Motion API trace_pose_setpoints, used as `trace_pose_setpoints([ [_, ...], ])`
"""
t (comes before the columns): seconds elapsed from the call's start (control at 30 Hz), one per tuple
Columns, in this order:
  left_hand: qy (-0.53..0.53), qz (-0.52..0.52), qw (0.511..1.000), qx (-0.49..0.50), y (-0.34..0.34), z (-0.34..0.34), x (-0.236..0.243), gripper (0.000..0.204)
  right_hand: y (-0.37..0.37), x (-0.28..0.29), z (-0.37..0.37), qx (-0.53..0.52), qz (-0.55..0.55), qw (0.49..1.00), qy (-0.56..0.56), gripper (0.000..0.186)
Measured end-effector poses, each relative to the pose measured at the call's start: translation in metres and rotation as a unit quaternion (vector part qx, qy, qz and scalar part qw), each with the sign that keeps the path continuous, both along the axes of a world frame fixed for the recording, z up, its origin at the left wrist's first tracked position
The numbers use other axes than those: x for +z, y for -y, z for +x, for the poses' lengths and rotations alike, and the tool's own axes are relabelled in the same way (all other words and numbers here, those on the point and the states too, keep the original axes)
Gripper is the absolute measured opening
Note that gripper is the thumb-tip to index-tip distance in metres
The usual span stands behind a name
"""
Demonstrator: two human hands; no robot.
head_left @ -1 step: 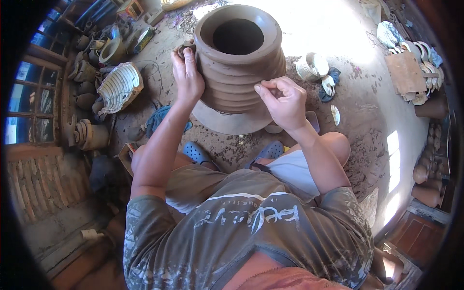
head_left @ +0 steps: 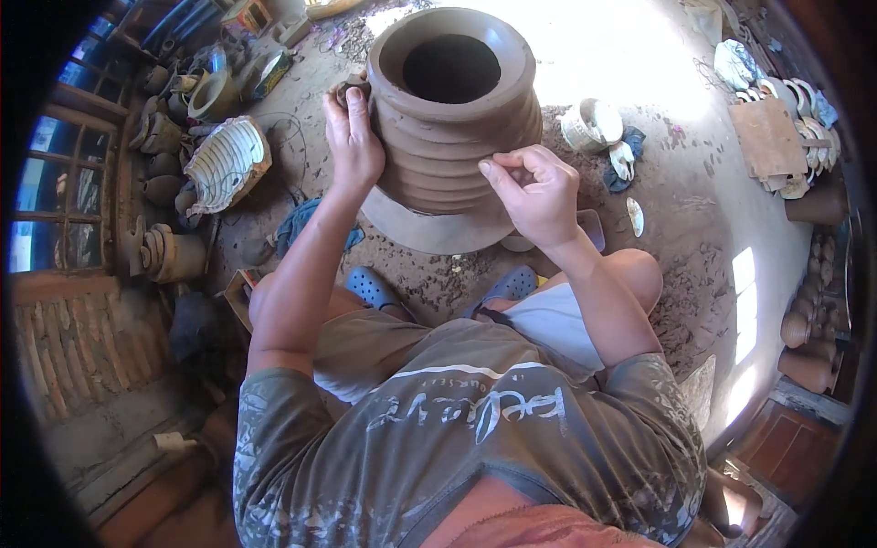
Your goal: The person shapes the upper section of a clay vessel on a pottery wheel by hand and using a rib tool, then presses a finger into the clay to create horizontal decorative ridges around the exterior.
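A large brown clay pot (head_left: 437,155) with a wide rim, dark opening and horizontal ridges stands upright on a round pale board (head_left: 438,239) between my feet. My left hand (head_left: 354,137) is raised at the pot's left side, holding a small dark lump (head_left: 353,90) against the wall below the rim. My right hand (head_left: 530,183) is at the pot's right front, thumb and forefinger pinched together by a ridge; whatever they may hold is too small to make out.
At the left lie pots, a ribbed white mould (head_left: 224,164) and a blue cloth (head_left: 301,219). A white container (head_left: 592,123) sits right of the pot. Boards and curved pieces (head_left: 767,146) are stacked at the upper right; pots (head_left: 806,370) line the right edge.
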State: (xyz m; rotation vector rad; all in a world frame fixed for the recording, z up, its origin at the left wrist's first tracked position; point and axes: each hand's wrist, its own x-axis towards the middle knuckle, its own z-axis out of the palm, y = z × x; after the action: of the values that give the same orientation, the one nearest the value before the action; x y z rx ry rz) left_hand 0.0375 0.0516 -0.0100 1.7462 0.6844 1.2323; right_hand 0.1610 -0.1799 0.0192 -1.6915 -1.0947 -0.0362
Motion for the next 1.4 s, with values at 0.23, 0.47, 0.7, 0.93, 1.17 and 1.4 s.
trace_pose_setpoints([
  [0.23, -0.037, -0.016, 0.994, -0.097, -0.034, 0.002, 0.006, 0.058, -0.005, 0.001, 0.006, 0.009, -0.003, 1.000, -0.010, 0.030],
  [0.47, 0.021, 0.016, 0.990, -0.141, -0.053, 0.010, -0.001, 0.037, 0.003, 0.010, 0.054, 0.031, -0.104, 0.992, -0.069, 0.029],
  [0.7, -0.029, 0.026, 0.996, -0.079, -0.061, 0.008, -0.018, 0.052, 0.001, -0.008, 0.126, 0.012, -0.026, 0.971, -0.236, 0.021],
  [0.93, -0.029, 0.013, 0.999, 0.015, -0.037, 0.005, -0.017, 0.052, 0.012, -0.004, 0.043, 0.024, -0.105, 0.961, -0.254, 0.047],
  [1.17, -0.019, -0.016, 0.999, 0.033, 0.012, 0.000, 0.005, 0.046, 0.010, -0.030, -0.019, 0.002, -0.047, 0.984, -0.171, 0.078],
  [1.4, 0.000, 0.018, 0.998, 0.068, 0.032, 0.002, 0.001, 0.039, 0.004, -0.030, -0.060, 0.004, -0.051, 0.991, -0.125, 0.091],
])
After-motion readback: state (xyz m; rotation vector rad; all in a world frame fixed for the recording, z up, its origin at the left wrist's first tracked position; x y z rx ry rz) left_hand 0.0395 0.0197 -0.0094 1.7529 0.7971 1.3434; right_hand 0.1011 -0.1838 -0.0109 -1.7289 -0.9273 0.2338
